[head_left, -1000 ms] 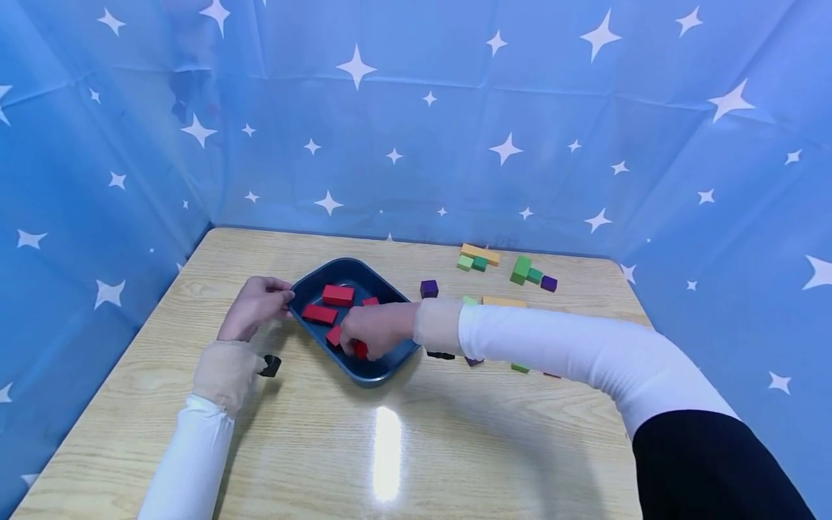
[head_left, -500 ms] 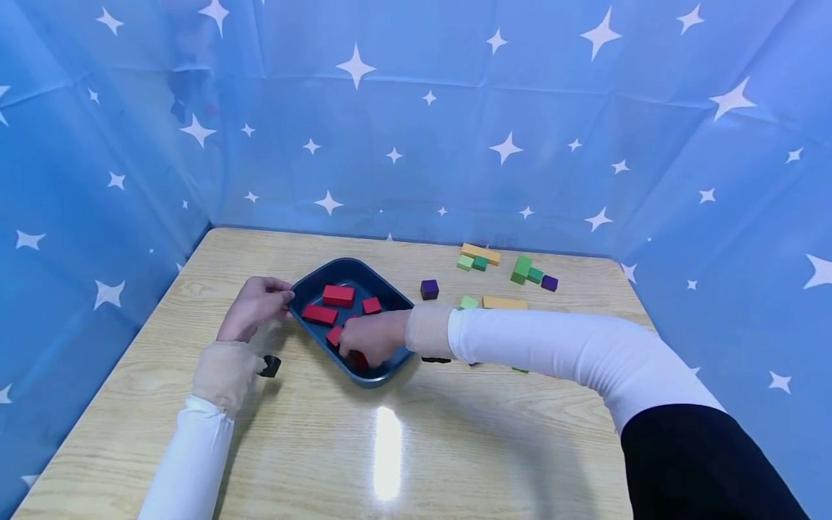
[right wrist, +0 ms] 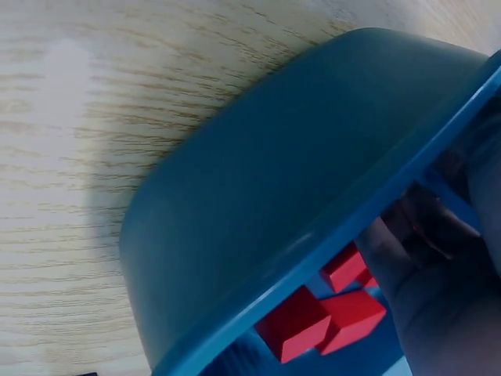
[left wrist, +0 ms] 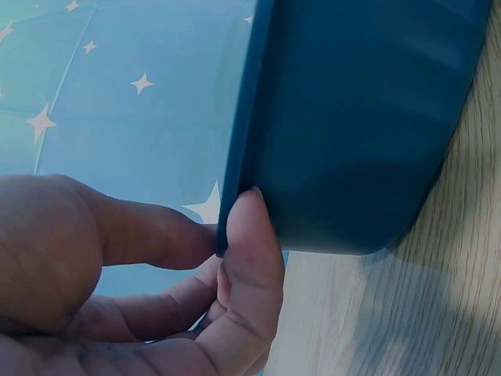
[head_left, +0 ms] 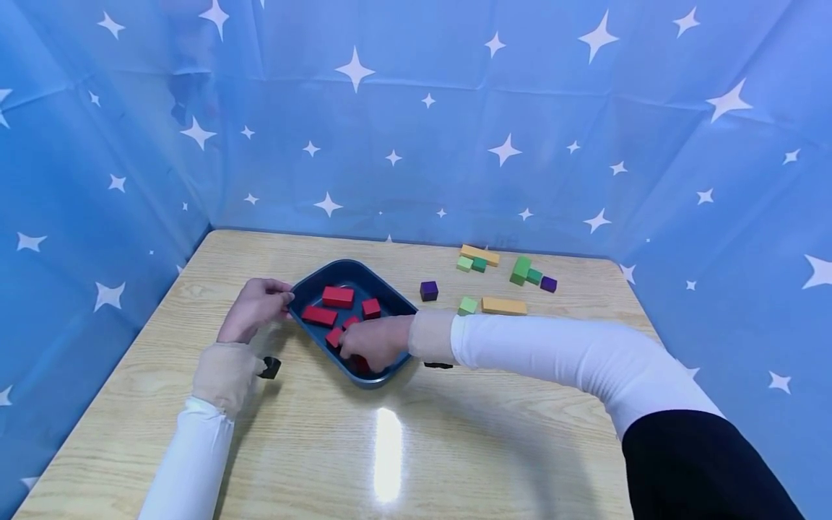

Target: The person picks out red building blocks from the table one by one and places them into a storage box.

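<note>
A dark blue tray stands on the table with several red blocks inside. My left hand pinches its left corner; in the left wrist view, the thumb and fingers grip the rim from both sides. My right hand reaches down into the tray's near right part, fingers curled around a shaded red block that they partly cover. Beside the fingertips lie a small red block and another red block. The tray wall hides the fingertips in the right wrist view.
Right of the tray lie a purple cube, a light green block and an orange bar. Farther back are a green block and several other blocks. A starred blue curtain stands behind the table.
My right hand has shifted slightly lower in the tray, and the shaded red block has moved nearer the front wall with it. The left hand and tray stay put.
</note>
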Tool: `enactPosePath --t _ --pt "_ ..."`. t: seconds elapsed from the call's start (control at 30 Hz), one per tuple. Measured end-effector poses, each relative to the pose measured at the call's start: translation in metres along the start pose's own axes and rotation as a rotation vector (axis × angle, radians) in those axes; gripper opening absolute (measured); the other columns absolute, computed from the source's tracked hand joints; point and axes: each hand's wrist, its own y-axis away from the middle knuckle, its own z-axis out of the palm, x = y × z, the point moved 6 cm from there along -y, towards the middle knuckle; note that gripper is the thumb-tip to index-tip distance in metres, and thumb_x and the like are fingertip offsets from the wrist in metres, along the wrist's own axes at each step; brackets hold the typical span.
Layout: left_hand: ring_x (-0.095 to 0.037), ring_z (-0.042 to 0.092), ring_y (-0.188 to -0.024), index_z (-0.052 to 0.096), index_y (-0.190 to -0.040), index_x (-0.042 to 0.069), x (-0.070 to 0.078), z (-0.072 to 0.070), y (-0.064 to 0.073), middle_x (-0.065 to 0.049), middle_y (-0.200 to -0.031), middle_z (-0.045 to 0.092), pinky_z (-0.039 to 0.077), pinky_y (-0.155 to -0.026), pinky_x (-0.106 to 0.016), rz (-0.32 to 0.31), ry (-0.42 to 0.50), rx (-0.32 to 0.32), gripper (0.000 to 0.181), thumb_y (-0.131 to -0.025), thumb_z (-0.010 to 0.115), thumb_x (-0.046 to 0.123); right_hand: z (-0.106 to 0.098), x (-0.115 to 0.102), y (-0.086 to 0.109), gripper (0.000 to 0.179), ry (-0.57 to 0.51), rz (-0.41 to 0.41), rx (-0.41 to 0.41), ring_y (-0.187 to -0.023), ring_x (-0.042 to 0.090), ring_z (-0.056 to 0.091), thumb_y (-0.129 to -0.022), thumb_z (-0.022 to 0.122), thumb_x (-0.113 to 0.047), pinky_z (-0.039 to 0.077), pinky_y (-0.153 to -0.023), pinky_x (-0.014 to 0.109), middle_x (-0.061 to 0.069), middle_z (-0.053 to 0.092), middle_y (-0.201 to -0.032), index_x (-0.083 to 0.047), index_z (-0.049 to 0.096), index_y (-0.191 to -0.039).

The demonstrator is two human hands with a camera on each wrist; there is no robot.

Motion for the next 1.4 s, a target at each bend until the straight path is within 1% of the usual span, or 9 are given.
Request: enactPosePath --t 0.07,0.13,0.37,0.43,0.67,0.87,1.0,1.17,1.4 --pt "-0.013 0.07 -0.078 0.053 -0.136 -0.011 0.0 0.0 0.0 -0.023 -0.117 0.061 0.062 -0.086 -0.037 0.003 -0.002 0.0 0.038 -0.105 0.049 0.009 0.0 0.0 0.002 0.059 -0.018 -0.006 0.001 -0.134 0.014 0.05 -0.091 0.067 0.004 0.052 -0.105 0.024 0.002 0.049 -0.156 -0.017 0.058 -0.146" --pt "-0.014 0.07 -0.079 0.053 -0.136 -0.011 0.0 0.0 0.0 -0.023 -0.118 0.061 0.062 -0.085 -0.037 0.004 -0.004 0.001 0.038 -0.105 0.049 0.01 -0.002 0.001 0.005 0.06 -0.035 -0.02 0.013 -0.137 0.013 0.048 -0.091 0.069 0.001 0.05 -0.107 0.024 0.001 0.051 -0.155 -0.018 0.057 -0.147" --pt "-0.015 0.07 -0.08 0.053 -0.136 -0.011 0.0 0.0 0.0 -0.023 -0.116 0.061 0.062 -0.086 -0.037 0.003 0.0 -0.001 0.038 -0.105 0.049 0.009 -0.006 0.005 0.014 0.053 -0.053 -0.089 0.083 -0.136 0.014 0.049 -0.092 0.076 -0.017 0.046 -0.113 0.027 0.0 0.055 -0.15 -0.019 0.06 -0.142" --pt "-0.015 0.07 -0.079 0.053 -0.136 -0.011 0.0 0.0 0.001 -0.022 -0.116 0.061 0.062 -0.086 -0.037 0.0 0.002 0.002 0.038 -0.105 0.049 0.009 -0.007 0.007 0.016 0.053 -0.072 -0.102 0.106 -0.14 0.015 0.047 -0.091 0.077 -0.021 0.044 -0.115 0.029 0.0 0.054 -0.151 -0.02 0.06 -0.141" --pt "-0.01 0.068 -0.076 0.054 -0.135 -0.01 0.0 0.001 -0.001 -0.021 -0.117 0.061 0.062 -0.089 -0.04 -0.008 0.01 0.006 0.036 -0.104 0.049 0.009 -0.013 0.02 0.03 0.063 -0.245 -0.111 0.213 -0.141 0.018 0.045 -0.089 0.08 -0.033 0.041 -0.118 0.037 -0.002 0.05 -0.15 -0.029 0.053 -0.146" --pt "-0.009 0.067 -0.074 0.054 -0.134 -0.011 -0.001 0.001 -0.001 -0.021 -0.115 0.061 0.062 -0.089 -0.039 -0.009 0.015 0.01 0.036 -0.104 0.048 0.007 -0.017 0.029 0.043 0.077 -0.305 -0.057 0.321 -0.148 0.022 0.033 -0.086 0.081 -0.047 0.037 -0.121 0.049 -0.002 0.041 -0.158 -0.035 0.045 -0.152" --pt "-0.01 0.068 -0.075 0.054 -0.135 -0.012 0.001 0.002 -0.002 -0.021 -0.115 0.061 0.062 -0.089 -0.04 -0.006 0.02 -0.002 0.037 -0.104 0.049 0.007 -0.019 0.033 0.056 0.084 -0.315 -0.028 0.401 -0.15 0.023 0.028 -0.083 0.082 -0.051 0.039 -0.12 0.052 -0.001 0.031 -0.165 -0.034 0.042 -0.155" --pt "-0.015 0.069 -0.082 0.052 -0.137 -0.009 0.001 0.001 -0.001 -0.023 -0.121 0.06 0.061 -0.089 -0.039 -0.017 -0.004 -0.011 0.038 -0.106 0.048 0.011 -0.022 0.037 0.073 0.089 -0.299 0.019 0.491 -0.154 0.026 0.022 -0.081 0.08 -0.059 0.04 -0.118 0.053 -0.005 0.021 -0.169 -0.04 0.037 -0.156" --pt "-0.013 0.067 -0.079 0.051 -0.137 -0.01 -0.001 0.003 0.001 -0.021 -0.119 0.061 0.061 -0.09 -0.039 -0.026 -0.003 -0.011 0.038 -0.106 0.048 0.011 -0.016 0.049 0.1 0.096 -0.26 0.106 0.606 -0.153 0.026 0.025 -0.077 0.081 -0.065 0.045 -0.113 0.054 -0.003 0.02 -0.17 -0.042 0.034 -0.157"
